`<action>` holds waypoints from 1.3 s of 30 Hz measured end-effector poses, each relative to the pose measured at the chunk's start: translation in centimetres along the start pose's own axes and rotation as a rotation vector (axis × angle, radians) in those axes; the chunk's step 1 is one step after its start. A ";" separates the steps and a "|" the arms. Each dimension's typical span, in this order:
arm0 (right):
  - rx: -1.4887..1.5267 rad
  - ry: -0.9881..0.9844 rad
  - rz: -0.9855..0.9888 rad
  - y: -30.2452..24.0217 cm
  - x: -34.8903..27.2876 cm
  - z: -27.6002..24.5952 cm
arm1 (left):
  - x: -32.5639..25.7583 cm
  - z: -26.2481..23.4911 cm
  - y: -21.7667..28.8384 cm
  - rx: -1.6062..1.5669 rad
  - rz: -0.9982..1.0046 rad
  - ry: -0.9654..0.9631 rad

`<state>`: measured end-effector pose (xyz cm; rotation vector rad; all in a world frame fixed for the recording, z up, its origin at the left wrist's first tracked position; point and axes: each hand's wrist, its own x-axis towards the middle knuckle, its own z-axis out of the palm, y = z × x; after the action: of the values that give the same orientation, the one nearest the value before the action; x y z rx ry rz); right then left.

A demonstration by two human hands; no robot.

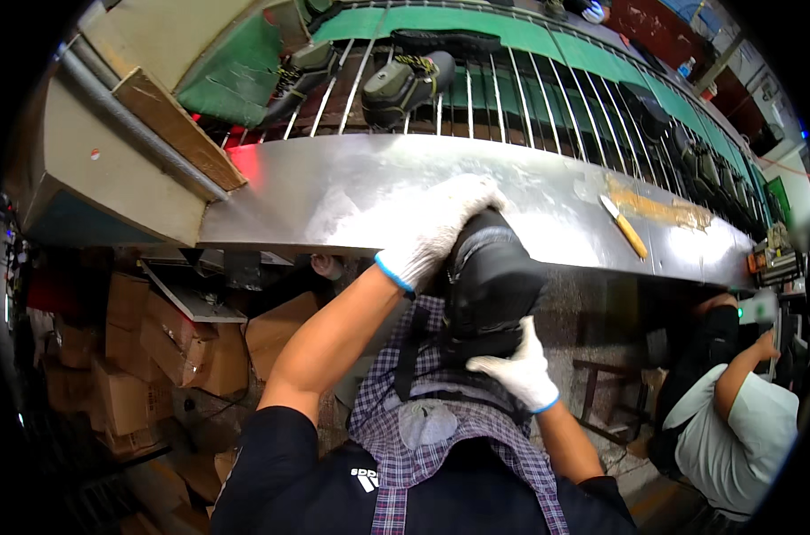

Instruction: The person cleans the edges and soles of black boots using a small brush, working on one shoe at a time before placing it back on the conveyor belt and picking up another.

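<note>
A black shoe (494, 276), somewhat smeared by motion, is held in front of my chest at the near edge of the metal bench (285, 201). My left hand (445, 223), in a white knit glove with a blue cuff, wraps round its far left side. At the shoe's near end, my right hand (519, 367), gloved the same way, cups it from below right with the thumb raised along its side. Part of the right fingers is hidden. On the bench to the right lies a knife with a yellow handle (632, 236).
Beyond the bench runs a wire rack (467, 94) bearing a dark shoe (403, 87) and several others. A beige machine housing (111, 174) stands at left. Cardboard boxes (177, 343) are piled below left. A seated person (735, 428) works at right, near a dark stool (610, 392).
</note>
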<state>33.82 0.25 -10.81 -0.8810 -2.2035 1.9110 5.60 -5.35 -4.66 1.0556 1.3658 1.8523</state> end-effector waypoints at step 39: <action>-0.362 -0.054 -0.822 -8.2 4.1 -3.9 | -12.2 1.6 0.4 0.569 0.343 -0.080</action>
<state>29.18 5.26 -3.56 0.0963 -2.4206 1.1782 13.14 -14.81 -7.01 1.7198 1.8061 1.6504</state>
